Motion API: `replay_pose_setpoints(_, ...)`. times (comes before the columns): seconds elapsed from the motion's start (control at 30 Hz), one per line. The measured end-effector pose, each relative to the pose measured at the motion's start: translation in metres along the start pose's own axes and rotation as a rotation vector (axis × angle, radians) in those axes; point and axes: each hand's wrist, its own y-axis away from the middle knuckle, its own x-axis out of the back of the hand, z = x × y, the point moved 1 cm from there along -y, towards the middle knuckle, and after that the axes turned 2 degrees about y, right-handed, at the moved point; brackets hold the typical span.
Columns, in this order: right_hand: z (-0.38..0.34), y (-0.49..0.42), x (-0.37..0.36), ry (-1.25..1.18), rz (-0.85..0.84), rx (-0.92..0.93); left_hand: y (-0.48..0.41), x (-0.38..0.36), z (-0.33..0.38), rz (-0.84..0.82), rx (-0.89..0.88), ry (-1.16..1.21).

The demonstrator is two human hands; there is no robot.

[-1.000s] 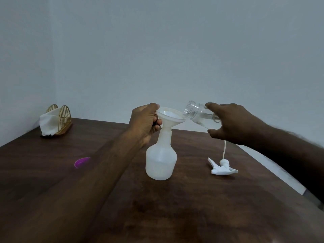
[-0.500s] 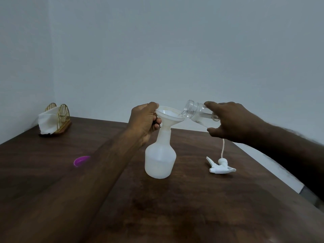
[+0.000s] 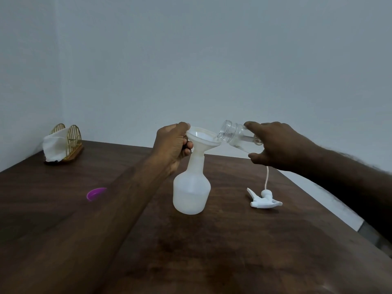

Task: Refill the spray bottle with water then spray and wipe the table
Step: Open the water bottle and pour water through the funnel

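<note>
**Q:** Left grip?
**A:** Left hand is closed on the white funnel. One digit lies over the rim on the hand's side, and the other fingertips curl in under the bowl.

**Q:** What sits under that grip?
**A:** Spray bottle, translucent white, upright on the dark wooden table, directly below the left hand. The funnel's stem is seated in its neck. A water line shows low in the body.

**Q:** Right grip?
**A:** Right hand is wrapped round a clear bottle, fingers over the top and thumb beneath. The bottle is tipped almost level with its open mouth pointing toward the left hand. Its lip is at the funnel's rim on the right-hand side; touching or just above, cannot tell. Water lies along its lower wall. Whether any is running out, cannot tell.

**Q:** Other items, relative to the grips?
**A:** Spray head, white, lies on the table below the right hand, apart from the spray bottle. Its thin dip tube runs up and passes behind that hand. A purple cap lies on the table left of the left forearm, partly hidden by it. Well beyond the left hand and off to its left stands a gold wire holder with a white cloth in it.
</note>
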Motion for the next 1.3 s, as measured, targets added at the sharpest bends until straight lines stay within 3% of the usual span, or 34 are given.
replay_pose_setpoints(1.3,0.0007,0.0013,0.0012,0.027,-0.047,-0.009,0.0030,-0.0010,-0.0007,-0.016,-0.025,-0.015)
